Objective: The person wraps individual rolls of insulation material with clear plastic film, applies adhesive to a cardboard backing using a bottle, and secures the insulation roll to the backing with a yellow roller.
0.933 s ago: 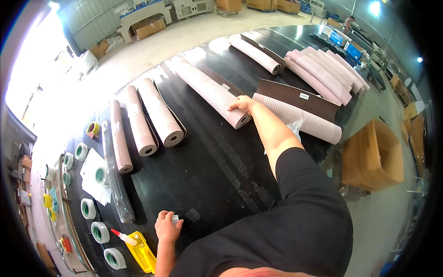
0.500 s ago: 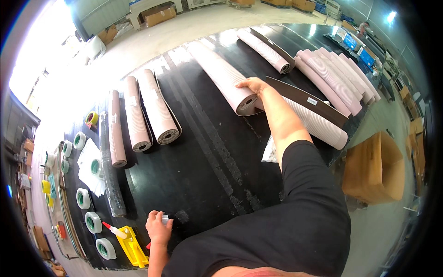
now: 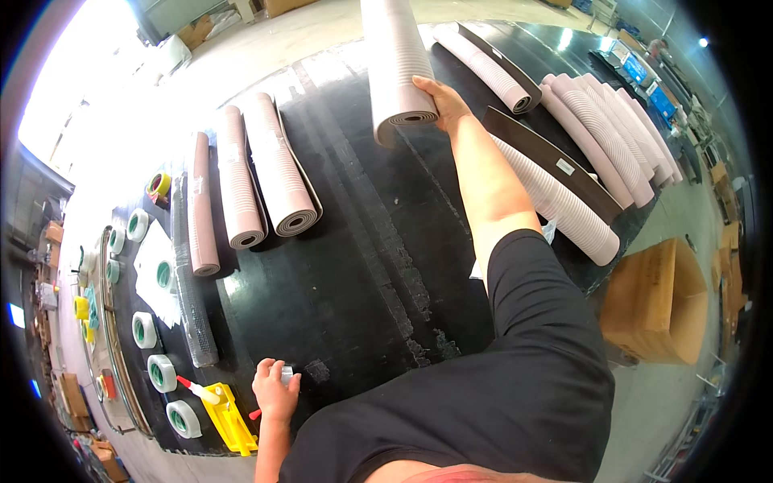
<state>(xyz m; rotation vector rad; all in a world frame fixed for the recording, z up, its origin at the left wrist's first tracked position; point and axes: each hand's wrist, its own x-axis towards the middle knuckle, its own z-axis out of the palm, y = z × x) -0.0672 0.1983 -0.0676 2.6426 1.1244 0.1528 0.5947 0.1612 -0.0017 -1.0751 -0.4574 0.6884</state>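
Observation:
My right hand (image 3: 445, 105) grips the near end of a pale pink ribbed rolled mat (image 3: 396, 60) from its right side, fingers on top. The roll points away from me past the top of the picture, its spiral end toward me and a loose edge hanging at the lower left. By the table's near edge, my left hand (image 3: 275, 392) is closed around a small clear, shiny piece (image 3: 287, 374); most of it is hidden. A red tip (image 3: 255, 414) shows beside that hand. To its left lie a yellow tape dispenser (image 3: 229, 419) and a white bottle with a red nozzle (image 3: 201, 391).
On the black table (image 3: 346, 298), several rolled mats (image 3: 282, 173) lie at left. More rolls (image 3: 596, 129) lie at right, beside a partly unrolled mat (image 3: 555, 185). Tape rolls (image 3: 144, 330) line the left edge. An open cardboard box (image 3: 644, 298) stands off the right edge.
My right hand has raised the rolled mat and swung it away and to the left, off its place beside the partly unrolled mat. My left hand has hardly moved.

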